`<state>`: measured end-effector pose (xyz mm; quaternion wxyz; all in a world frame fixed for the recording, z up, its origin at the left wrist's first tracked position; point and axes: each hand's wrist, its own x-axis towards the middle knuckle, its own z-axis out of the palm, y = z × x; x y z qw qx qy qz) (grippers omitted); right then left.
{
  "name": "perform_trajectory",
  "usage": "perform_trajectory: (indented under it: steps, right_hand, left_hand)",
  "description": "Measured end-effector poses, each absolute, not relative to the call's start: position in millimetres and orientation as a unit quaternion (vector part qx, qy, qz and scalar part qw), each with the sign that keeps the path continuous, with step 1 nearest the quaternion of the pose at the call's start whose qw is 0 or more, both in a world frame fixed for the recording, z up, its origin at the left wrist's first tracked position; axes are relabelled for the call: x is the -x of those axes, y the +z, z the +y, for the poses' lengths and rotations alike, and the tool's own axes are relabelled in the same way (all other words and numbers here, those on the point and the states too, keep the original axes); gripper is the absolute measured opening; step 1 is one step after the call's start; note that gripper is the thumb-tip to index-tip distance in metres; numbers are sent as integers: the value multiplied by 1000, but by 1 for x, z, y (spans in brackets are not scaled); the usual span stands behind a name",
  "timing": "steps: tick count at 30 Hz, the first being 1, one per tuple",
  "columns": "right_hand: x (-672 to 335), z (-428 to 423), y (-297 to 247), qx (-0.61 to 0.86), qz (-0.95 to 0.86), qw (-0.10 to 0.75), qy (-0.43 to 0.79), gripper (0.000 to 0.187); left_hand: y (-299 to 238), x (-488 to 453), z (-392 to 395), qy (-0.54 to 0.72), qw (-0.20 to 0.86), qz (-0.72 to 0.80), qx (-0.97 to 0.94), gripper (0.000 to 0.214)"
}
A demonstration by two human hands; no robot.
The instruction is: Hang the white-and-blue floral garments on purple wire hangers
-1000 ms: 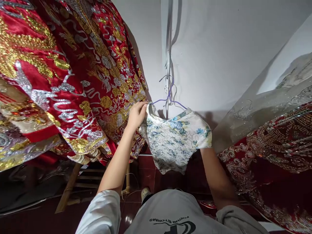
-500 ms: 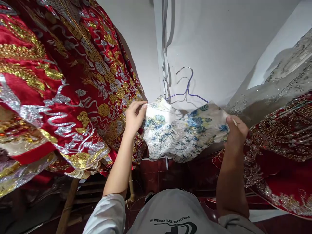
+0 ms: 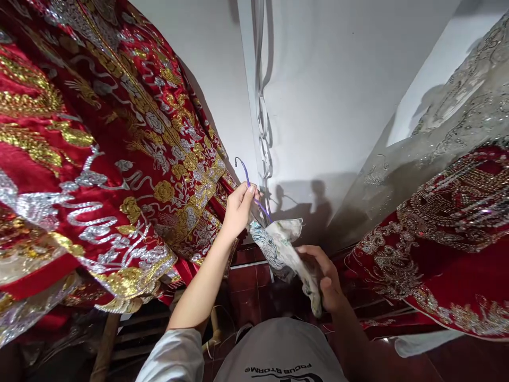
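Observation:
My left hand (image 3: 237, 211) is closed round a purple wire hanger (image 3: 262, 208) just below its dark-tipped hook. A white garment with blue and green flowers (image 3: 280, 246) hangs from the hanger, turned edge-on and bunched. Its hem trails down towards me on the right. Close beside the cloth's right side is my right hand (image 3: 330, 281), with thumb and fingers apart. I cannot tell whether its fingertips touch the cloth.
Red robes with gold and silver embroidery (image 3: 159, 159) hang on the left. A beaded red gown (image 3: 457, 249) and a sheer silver gown (image 3: 445, 127) are on the right. Ahead stand a white wall (image 3: 330, 95) and a vertical rail with rings (image 3: 263, 122).
My left hand has gone from the garment's edge to the hanger, now lower and turned sideways. My right hand has let go of the other edge and moved inward and down.

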<state>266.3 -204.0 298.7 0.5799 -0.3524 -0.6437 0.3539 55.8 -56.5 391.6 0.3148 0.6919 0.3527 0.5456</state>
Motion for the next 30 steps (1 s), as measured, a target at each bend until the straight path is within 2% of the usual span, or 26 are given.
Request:
perform_trajectory:
  steps: [6,9,12,17,21,30]
  right_hand:
    - [-290,-196,292,370,-563,590,445,57]
    - [-300,-194,283,400,-541,578,461,60]
    - [-307,-191,274,422,-519,573,474,61]
    - [-317,-182,265,409,-524,564,490,56]
    - [-327,-178,263,411,-534,550,493,50]
    - [-337,-178,252,458,-491,545,502,47]
  left_hand:
    - [437,-46,-63,381,385,323,-776,36]
    - [449,-51,-68,278,419,294,-813,35]
    - [449,-64,-71,248,452,275,-812,38]
    - [443,-93,-56,355,449,297,-764,47]
    - [453,-96,-23,491,434,325,-683,33]
    - [474,-77,5,611,429,359,-561,40]
